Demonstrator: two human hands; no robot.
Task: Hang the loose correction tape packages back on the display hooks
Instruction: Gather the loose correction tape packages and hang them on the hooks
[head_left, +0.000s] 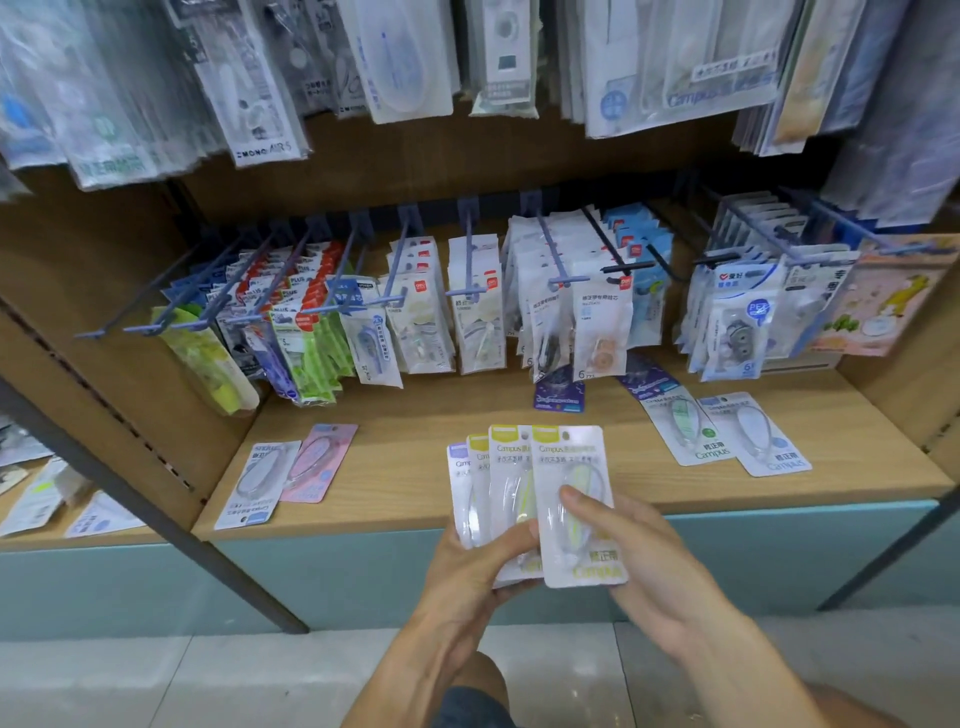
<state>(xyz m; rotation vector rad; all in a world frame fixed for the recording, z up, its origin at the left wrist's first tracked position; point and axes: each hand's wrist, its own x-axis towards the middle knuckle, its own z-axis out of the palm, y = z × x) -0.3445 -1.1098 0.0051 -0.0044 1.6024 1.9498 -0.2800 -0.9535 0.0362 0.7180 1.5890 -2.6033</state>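
Holding fanned packages (524, 488), hands (478, 566), shelf (415, 467)

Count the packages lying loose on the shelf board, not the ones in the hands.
5, maybe more hidden: two at left, two at right, and one purple partly under the hanging packs.

Near, before the shelf (415, 467) edge: a fanned stack of packages (524, 499) held between left hand (478, 561) and right hand (639, 551). On the shelf, two loose packages (285, 475) at left — two more (727, 434) at right. Farther back, hooks (470, 260) in a row, hung with packs (602, 322). Above, another hanging row (400, 57).
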